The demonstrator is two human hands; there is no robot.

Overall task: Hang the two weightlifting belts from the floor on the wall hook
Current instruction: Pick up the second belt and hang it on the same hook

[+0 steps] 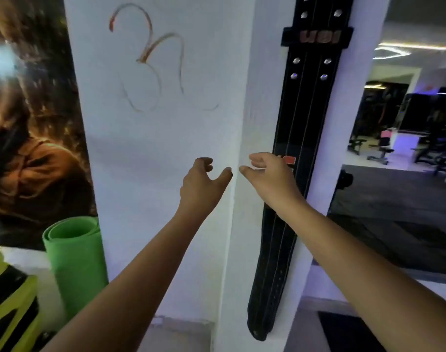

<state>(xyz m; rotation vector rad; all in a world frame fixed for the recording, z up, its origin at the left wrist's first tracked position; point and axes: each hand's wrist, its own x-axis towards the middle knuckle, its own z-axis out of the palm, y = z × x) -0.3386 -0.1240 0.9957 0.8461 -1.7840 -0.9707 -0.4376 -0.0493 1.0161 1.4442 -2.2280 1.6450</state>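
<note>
White pillar [244,123] filled mid-frame; black weightlifting belt [300,128] hung down its right face, long axis vertical, top end and hook out of frame above. Only one belt was distinguishable. Right hand [270,176] was just left of the strap, the nearer of the two; left hand [204,181] sat further left. Both grips half-open, empty. Hanging looked done, probably.

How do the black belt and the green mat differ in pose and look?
The black belt hangs flat down the white wall; the green mat stands rolled upright, lower left. The belt is studded and stitched; the mat is plain. The right hand overlaps the belt; no hand nears the mat.
</note>
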